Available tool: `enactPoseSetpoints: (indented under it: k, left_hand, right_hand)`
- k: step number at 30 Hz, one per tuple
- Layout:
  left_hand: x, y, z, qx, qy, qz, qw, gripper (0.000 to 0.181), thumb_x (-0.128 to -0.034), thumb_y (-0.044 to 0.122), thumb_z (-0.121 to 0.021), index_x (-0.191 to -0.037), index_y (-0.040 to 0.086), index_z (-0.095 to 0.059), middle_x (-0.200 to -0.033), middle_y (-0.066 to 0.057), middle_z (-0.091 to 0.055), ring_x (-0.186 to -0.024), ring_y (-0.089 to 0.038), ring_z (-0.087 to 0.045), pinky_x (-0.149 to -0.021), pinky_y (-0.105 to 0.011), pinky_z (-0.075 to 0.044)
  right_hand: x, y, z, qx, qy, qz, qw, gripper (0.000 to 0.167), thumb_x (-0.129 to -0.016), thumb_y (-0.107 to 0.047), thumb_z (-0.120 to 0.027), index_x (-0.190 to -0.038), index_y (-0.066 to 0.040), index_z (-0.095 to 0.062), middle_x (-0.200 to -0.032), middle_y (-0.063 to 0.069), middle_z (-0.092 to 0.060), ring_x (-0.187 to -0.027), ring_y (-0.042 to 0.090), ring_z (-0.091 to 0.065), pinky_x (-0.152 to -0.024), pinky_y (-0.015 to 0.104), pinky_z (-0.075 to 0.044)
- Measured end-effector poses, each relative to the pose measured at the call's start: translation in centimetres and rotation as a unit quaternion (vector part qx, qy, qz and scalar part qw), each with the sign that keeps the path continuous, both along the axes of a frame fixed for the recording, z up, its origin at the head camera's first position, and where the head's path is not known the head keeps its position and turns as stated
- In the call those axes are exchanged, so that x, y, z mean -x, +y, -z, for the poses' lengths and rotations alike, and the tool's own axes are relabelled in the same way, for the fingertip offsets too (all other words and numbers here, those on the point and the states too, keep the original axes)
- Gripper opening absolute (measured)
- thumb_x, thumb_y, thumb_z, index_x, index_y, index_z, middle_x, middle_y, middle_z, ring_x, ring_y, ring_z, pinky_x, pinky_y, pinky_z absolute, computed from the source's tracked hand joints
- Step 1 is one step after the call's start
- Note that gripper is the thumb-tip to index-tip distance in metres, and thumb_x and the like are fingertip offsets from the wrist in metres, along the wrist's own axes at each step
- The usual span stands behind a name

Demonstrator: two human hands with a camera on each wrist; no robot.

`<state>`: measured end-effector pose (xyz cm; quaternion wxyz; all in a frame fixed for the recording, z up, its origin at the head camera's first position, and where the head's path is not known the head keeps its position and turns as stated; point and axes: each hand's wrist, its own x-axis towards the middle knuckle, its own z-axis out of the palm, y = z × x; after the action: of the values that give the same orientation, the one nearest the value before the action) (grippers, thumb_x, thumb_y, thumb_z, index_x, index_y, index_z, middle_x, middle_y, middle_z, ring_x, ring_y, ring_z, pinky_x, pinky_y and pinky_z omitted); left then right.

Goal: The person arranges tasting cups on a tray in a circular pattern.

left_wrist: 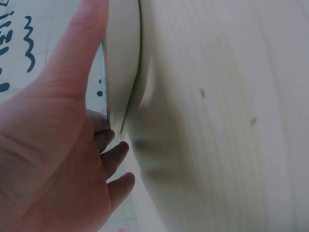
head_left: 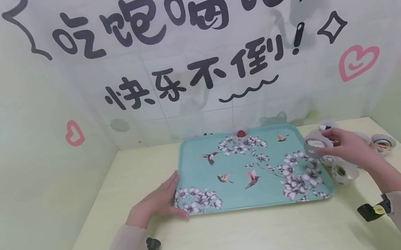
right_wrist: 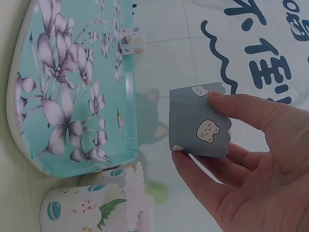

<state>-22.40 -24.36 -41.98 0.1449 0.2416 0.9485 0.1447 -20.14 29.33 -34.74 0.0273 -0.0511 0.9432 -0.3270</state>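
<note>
Currently held in the right hand (head_left: 346, 149): one gray paper cup (right_wrist: 195, 128), with scalloped rim and printed bear faces. Located at the right edge of the flowered tray (head_left: 194, 160), toward the far half, and raised off the surface (head_left: 239, 239). Kept mouth upward, presumably to retain any contents. Contents: not clearly discernible.

Right fingers: parted only by the width of the gray paper cup, pinching opposite sides. Thumb placed high, near the rim; forefinger placed low, near the base. Likely chosen to hold a thin paper wall without crushing, with the mouth left unobstructed.

Left hand (head_left: 163, 200) fingers: extended and slightly apart, not wrapped around anything. Set against the left edge of the flowered tray at the near-left corner, thumb alongside the near edge. Probably intended to steady the flowered tray against sliding. Pressure: not determinable.

Flowered tray: laid flat, long edges running left to right, apparently for easy reach from both sides. At the middle of the far edge: one white paper cup (right_wrist: 132, 40), standing upright.

Right of the flowered tray: printed paper cups (head_left: 346, 173), standing close together and partly hidden by the right hand. Grouped, by judgement, for short reach. Exact count: not discernible.
</note>
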Motion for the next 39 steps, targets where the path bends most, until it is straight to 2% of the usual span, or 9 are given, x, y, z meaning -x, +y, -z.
enactPoseSetpoints:
  k: [15,25,35,39]
  left_hand:
    - [-0.2,-0.1,0.1,0.000,0.003,-0.001,1.0000,0.136,-0.0667,0.065,-0.080,-0.158,-0.004,-0.006,-0.168,-0.021,-0.002,-0.153,-0.042,-0.014,-0.125,-0.053,-0.024]
    - [-0.2,0.0,0.0,-0.003,-0.006,-0.006,1.0000,0.137,-0.0670,0.066,-0.079,-0.158,-0.004,-0.004,-0.167,-0.021,0.000,-0.154,-0.042,-0.012,-0.125,-0.053,-0.022]
    - [0.1,0.2,0.0,0.007,-0.009,-0.008,0.9999,0.137,-0.0665,0.065,-0.079,-0.158,-0.004,-0.005,-0.168,-0.020,0.000,-0.154,-0.043,-0.012,-0.125,-0.054,-0.022]
    - [0.0,0.1,0.0,0.003,-0.007,-0.006,0.9999,0.137,-0.0661,0.065,-0.080,-0.158,-0.005,-0.005,-0.167,-0.021,-0.001,-0.153,-0.043,-0.013,-0.125,-0.055,-0.022]
  right_hand:
    - [2.4,-2.4,-0.2,0.010,0.003,0.001,0.9999,0.075,-0.093,-0.036,-0.069,-0.141,0.013,-0.040,-0.141,0.038,-0.045,-0.129,0.055,-0.044,-0.103,0.066,-0.046]
    - [3.3,-3.2,-0.1,0.020,-0.028,0.007,0.9994,0.083,-0.093,-0.042,-0.067,-0.147,0.010,-0.033,-0.149,0.038,-0.036,-0.134,0.056,-0.038,-0.104,0.066,-0.046]
    - [4.4,-3.5,0.6,0.025,-0.019,0.010,0.9994,0.084,-0.093,-0.043,-0.067,-0.148,0.010,-0.033,-0.149,0.038,-0.037,-0.133,0.054,-0.041,-0.101,0.064,-0.049]
    - [4.8,-3.9,0.5,0.031,-0.020,0.010,0.9993,0.082,-0.094,-0.042,-0.068,-0.148,0.009,-0.033,-0.149,0.037,-0.037,-0.134,0.054,-0.040,-0.102,0.065,-0.047]
